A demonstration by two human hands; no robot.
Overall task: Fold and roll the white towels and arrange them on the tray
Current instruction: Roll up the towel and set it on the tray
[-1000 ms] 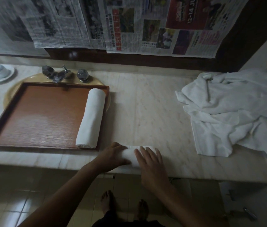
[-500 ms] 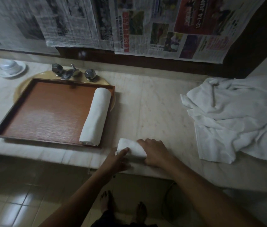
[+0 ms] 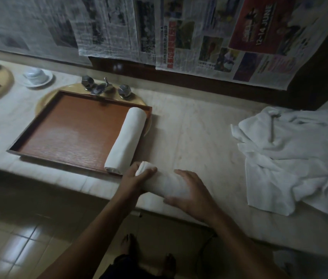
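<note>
At the near edge of the counter [image 3: 195, 133], both hands are on the rolled towel [image 3: 160, 183].

- Left hand [image 3: 136, 178]: fingers curled round the roll's left end, with a tuft of cloth showing above the knuckles.
- Right hand [image 3: 190, 193]: laid over the roll's right part, fingers bent down its far side and thumb on the near side. It grips rather than lying flat.
- Roll axis: roughly along the counter edge, left end tipped slightly away from the person. Whether it rests on the counter or is lifted just off it, I cannot tell.

Key relation: the tray [image 3: 68, 125] lies to the left and a little farther back. Its near right corner is just beside the roll's left end, so the left hand is the nearer one.

- The finished roll [image 3: 127, 137] lies along the tray's right side, axis running near to far, roughly square to the roll in hand.
- Judgement: the held roll needs about a quarter turn, then a move left over the finished roll onto the bare wood beside it. The risk is the loose end unwinding in transit.

Farther right, well apart from the hands, is a heap of loose towels [image 3: 292, 150], not yet folded.
</note>
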